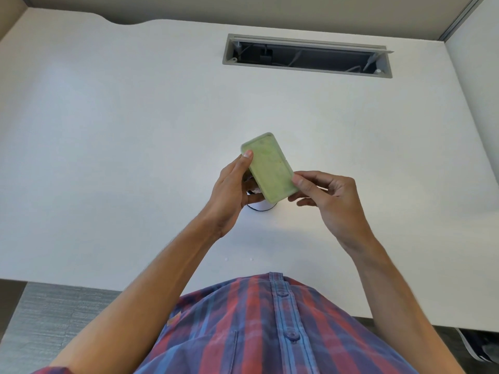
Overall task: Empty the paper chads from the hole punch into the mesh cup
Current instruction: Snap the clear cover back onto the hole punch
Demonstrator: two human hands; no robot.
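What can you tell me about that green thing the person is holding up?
It is the hole punch, seen from its pale green, translucent-looking plastic underside, a rounded rectangle with a raised rim. It is held tilted above the white desk, over a dark-rimmed cup mostly hidden beneath. The left hand grips one side, the right hand pinches its near corner.
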